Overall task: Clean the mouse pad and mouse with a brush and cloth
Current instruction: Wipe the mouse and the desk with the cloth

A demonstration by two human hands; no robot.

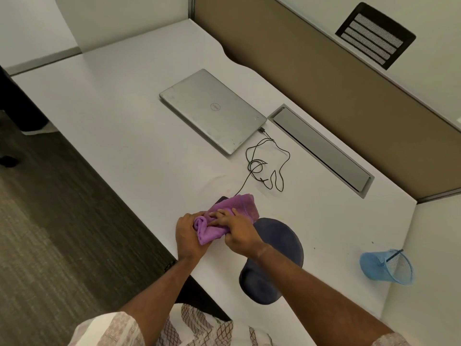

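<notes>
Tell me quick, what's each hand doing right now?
Left hand: closed on the purple cloth.
Right hand: closed on the same cloth.

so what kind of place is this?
Most likely an office cubicle: a white desk bounded by a tan fabric partition panel, a closed silver laptop, and a black mesh office chair back beyond.

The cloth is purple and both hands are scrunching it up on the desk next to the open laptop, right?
Nearly. The head view shows the purple cloth gripped by the left hand and the right hand on the desk, but the laptop is closed, not open.
</notes>
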